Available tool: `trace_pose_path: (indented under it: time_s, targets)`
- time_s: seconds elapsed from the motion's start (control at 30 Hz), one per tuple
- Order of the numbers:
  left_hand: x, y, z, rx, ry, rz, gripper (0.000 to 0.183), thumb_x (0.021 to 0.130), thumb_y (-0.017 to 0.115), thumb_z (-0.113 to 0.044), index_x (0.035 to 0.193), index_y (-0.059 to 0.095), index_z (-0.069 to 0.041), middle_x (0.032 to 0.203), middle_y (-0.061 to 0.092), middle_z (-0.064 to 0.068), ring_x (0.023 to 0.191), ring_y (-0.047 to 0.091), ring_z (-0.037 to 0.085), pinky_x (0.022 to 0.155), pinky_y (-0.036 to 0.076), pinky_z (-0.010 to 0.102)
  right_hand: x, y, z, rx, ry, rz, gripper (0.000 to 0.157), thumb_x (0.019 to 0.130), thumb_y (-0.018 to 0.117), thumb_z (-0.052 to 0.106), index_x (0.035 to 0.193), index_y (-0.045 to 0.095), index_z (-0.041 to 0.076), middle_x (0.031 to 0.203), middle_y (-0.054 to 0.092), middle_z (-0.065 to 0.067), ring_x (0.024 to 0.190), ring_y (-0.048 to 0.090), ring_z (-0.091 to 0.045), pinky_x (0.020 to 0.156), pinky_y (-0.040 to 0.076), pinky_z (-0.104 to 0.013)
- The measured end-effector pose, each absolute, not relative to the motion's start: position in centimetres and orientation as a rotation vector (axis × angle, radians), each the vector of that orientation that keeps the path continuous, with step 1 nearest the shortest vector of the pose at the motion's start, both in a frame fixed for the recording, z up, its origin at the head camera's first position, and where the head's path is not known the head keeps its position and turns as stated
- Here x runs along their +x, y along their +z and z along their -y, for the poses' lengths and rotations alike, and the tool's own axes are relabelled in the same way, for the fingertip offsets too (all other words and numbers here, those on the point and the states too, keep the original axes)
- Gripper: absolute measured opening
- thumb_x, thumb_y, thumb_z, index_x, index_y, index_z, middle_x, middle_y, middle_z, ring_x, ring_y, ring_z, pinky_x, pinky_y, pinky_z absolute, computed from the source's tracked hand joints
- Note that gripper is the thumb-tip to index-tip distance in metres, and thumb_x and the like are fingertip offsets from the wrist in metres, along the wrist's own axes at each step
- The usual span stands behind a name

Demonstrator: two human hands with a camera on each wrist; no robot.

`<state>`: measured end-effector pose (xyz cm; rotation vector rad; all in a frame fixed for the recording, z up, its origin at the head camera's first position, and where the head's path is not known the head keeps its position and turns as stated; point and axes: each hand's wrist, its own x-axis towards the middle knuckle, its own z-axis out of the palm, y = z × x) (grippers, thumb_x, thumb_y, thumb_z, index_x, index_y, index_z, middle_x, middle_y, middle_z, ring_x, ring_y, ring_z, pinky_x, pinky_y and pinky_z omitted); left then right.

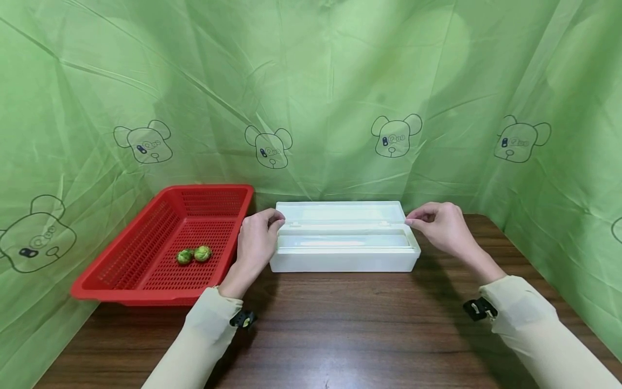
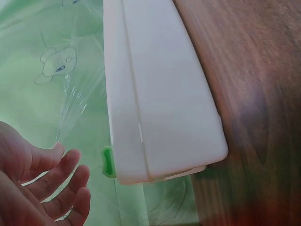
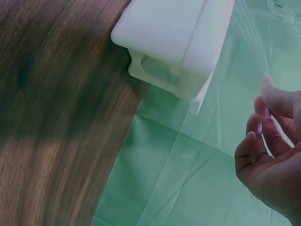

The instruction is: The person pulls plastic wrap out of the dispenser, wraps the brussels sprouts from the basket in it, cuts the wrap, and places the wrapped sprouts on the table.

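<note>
A long white cling film dispenser [image 1: 344,263] sits on the table, its translucent lid [image 1: 340,210] raised at the back. Clear cling film [image 2: 74,101] stretches from above the box to my left hand [image 1: 255,237], whose thumb and fingertips pinch one corner. The opposite corner of the film, seen in the right wrist view, gathers into creases where my right hand [image 1: 444,229] pinches it between thumb and forefinger. Both hands hover just beyond the dispenser's two ends. A small green piece [image 2: 108,162] shows at the box's end in the left wrist view.
To the left stands a red perforated basket [image 1: 160,295] with two Brussels sprouts [image 1: 194,254] in it, close beside my left forearm. Green cloth [image 1: 330,97] printed with bear faces hangs behind and around the dark wooden table [image 1: 340,324].
</note>
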<state>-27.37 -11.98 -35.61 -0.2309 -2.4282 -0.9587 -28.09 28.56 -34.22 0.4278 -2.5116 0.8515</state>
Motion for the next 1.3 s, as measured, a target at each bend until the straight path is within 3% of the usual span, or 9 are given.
trace_pose_path:
  time_s: [1.3]
  targets:
    - [-26.6,-31.1,12.4,-0.287,-1.008,2.312,0.005,0.097,0.076,-0.009,0.094,0.081,-0.008,0.079,0.072,0.005,0.070,0.061,0.021,0.065,0.048,0.038,-26.7,-29.9,-28.6,0.303,0.881,2.532,0.007,0.094,0.083,0.020,0.094,0.083,0.013,0.075,0.069,-0.004,0.056,0.051,-0.017,0.047,0.040,-0.030]
